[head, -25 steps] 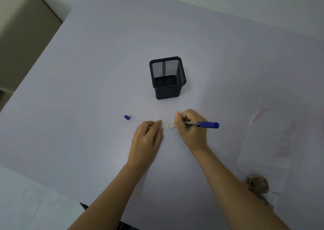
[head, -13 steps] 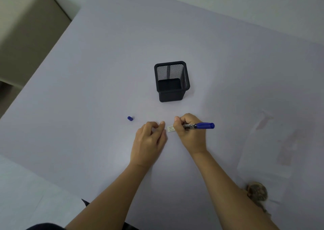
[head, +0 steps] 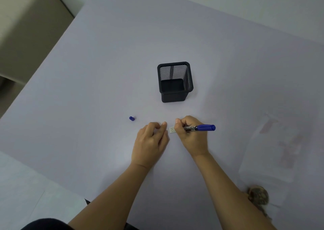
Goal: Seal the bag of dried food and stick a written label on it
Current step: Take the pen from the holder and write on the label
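Note:
A small white label (head: 171,130) lies flat on the table between my hands. My right hand (head: 190,135) grips a blue marker (head: 201,127), its tip hidden behind my fingers at the label's right end. My left hand (head: 151,140) rests on the table just left of the label, fingers curled, fingertips at its left edge. The marker's blue cap (head: 131,118) lies loose further left. A clear plastic bag (head: 275,151) lies flat at the right, with brown dried food (head: 258,195) at its near end.
A black mesh pen holder (head: 175,82) stands upright just beyond my hands. The pale table (head: 105,63) ends in an edge at the left, beside a beige surface (head: 26,28) lower down.
Both hands stay at the label with only small finger shifts. The view has drifted slightly with my head.

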Demonstrator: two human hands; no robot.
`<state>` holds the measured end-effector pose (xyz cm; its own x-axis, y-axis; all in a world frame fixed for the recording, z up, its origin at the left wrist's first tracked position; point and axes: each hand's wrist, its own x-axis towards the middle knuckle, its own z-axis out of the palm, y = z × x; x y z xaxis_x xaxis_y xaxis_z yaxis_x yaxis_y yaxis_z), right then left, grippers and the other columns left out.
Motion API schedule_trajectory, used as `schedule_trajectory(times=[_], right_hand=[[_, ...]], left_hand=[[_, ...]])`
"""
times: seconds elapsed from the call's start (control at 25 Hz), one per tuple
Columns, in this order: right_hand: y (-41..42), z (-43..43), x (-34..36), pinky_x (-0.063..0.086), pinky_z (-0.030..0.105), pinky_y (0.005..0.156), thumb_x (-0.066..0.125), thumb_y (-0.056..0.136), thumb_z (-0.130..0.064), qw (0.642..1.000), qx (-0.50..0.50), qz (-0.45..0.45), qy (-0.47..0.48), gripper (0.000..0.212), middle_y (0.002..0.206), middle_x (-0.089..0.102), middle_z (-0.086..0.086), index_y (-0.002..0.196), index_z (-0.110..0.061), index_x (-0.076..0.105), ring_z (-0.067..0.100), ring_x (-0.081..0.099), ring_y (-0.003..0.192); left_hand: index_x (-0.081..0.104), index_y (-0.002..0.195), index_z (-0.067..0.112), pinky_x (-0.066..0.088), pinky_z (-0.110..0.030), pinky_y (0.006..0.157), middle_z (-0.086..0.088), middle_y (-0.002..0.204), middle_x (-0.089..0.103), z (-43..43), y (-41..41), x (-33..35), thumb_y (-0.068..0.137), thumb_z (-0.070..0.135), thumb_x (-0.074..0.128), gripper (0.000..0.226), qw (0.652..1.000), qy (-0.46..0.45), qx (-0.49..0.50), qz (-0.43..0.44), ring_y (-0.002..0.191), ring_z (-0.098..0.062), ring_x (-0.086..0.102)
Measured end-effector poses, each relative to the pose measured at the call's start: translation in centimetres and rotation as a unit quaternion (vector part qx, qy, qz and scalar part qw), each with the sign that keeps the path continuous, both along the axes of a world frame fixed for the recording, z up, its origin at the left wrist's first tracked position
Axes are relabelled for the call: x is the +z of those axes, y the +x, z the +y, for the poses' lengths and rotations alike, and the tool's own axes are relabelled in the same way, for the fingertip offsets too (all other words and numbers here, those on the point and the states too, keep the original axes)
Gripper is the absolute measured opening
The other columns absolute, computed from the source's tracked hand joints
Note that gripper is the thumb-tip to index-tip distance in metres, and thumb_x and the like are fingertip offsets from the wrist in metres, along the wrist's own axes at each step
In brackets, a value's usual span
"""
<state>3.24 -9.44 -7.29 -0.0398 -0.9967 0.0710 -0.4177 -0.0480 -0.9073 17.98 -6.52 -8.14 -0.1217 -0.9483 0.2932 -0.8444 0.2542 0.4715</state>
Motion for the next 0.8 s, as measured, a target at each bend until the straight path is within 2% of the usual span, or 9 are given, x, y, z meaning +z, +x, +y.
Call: schedule_trajectory(times=[0.2,0.36,0.48,0.64,0.8], right_hand=[[0.03,0.00,-0.19,0.039,0.017,0.050,0.051,0.088,-0.031,1.000,-0.004,0.013,-0.001,0.038,0.055,0.051,0.006,0.061,-0.005,0.050,0.019,0.046,0.057],[0.13,0.11,0.30,0.036,0.007,0.052,0.053,0.087,-0.028,1.000,-0.012,-0.009,-0.002,0.031,0.054,0.045,-0.009,0.060,-0.015,0.047,0.008,0.046,0.055],[0.07,0.11,0.46,0.035,0.007,0.051,0.053,0.087,-0.028,1.000,-0.014,-0.024,0.003,0.030,0.054,0.043,-0.015,0.060,-0.018,0.045,0.004,0.045,0.052],[0.09,0.11,0.54,0.035,0.006,0.052,0.053,0.087,-0.027,0.999,-0.008,-0.028,0.013,0.032,0.053,0.044,-0.013,0.059,-0.012,0.048,0.004,0.045,0.053],[0.08,0.15,0.35,0.038,0.008,0.053,0.053,0.087,-0.029,1.000,-0.013,-0.025,0.013,0.034,0.054,0.050,0.000,0.060,-0.007,0.051,0.013,0.049,0.057]], left_hand=[[0.070,0.104,0.005,0.050,-0.036,0.063,-0.010,0.086,0.062,-0.12,0.00,0.10,0.089,0.019,0.055,0.026,1.000,-0.001,-0.001,-0.001,0.068,-0.024,0.058],[0.071,0.103,0.005,0.050,-0.037,0.062,-0.010,0.086,0.062,-0.11,0.04,0.12,0.089,0.019,0.055,0.025,1.000,0.001,0.001,-0.003,0.067,-0.025,0.058],[0.071,0.104,0.005,0.050,-0.037,0.062,-0.009,0.085,0.061,-0.10,0.03,0.11,0.089,0.019,0.056,0.025,1.000,0.005,0.002,-0.001,0.066,-0.025,0.058],[0.070,0.104,0.005,0.050,-0.038,0.062,-0.010,0.086,0.061,-0.10,0.11,-0.01,0.088,0.018,0.057,0.024,1.000,0.004,0.000,0.002,0.066,-0.026,0.058],[0.070,0.104,0.005,0.050,-0.038,0.063,-0.009,0.086,0.061,-0.12,0.08,-0.03,0.088,0.018,0.057,0.024,1.000,0.004,-0.001,0.002,0.066,-0.025,0.058]])
